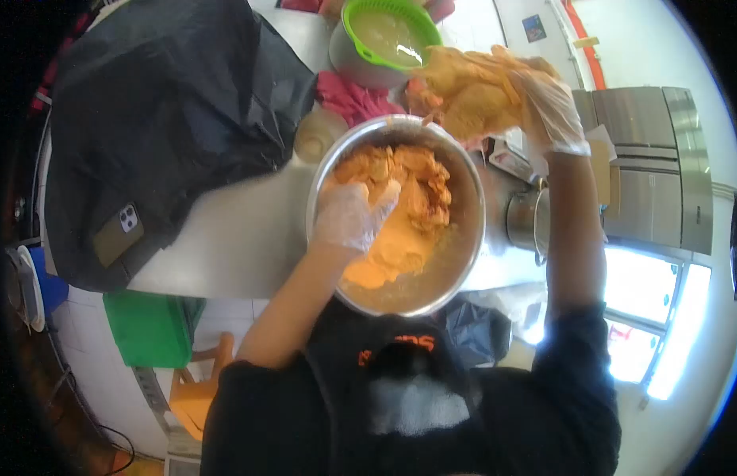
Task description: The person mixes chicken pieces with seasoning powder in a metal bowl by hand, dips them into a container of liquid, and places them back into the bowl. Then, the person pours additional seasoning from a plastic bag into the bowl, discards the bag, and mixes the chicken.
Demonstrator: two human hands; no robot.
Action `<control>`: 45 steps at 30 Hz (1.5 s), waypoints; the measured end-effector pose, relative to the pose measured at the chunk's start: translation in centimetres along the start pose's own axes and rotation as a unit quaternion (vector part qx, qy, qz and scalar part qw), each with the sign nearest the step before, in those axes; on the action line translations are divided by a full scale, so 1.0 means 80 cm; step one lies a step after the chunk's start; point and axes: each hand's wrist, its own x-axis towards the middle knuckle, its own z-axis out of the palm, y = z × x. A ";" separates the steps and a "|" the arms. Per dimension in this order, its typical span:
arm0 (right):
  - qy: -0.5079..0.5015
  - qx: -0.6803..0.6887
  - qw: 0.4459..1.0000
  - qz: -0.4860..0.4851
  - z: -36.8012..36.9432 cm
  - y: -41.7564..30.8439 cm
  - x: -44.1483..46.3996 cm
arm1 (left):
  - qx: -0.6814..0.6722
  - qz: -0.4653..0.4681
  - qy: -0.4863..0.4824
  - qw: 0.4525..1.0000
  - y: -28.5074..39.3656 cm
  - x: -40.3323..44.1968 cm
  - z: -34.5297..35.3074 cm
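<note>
A large steel bowl [477,230] holds orange-coated meat pieces [420,182] and a thick orange sauce [372,266]. Inside it, at the left side, my left hand [353,214] in a clear glove touches the contents, thumb apart from the other fingers; its fingertips are partly hidden. My right hand [547,107], also gloved, is raised beyond the bowl's upper right rim and grips a big piece of orange-coated poultry [475,91]. That piece hangs over the far edge of the bowl.
A green colander [356,47] sits in a pot with cloudy liquid behind the bowl. Beside it lie a red cloth [353,99] and a round lid [319,135]. Black plastic [178,103] with a phone [120,234] covers the left. A steel pot [527,218] stands right.
</note>
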 end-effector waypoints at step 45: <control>-0.036 -0.357 0.931 0.059 0.135 0.126 0.282 | -0.164 -0.124 0.017 0.978 0.003 0.008 0.001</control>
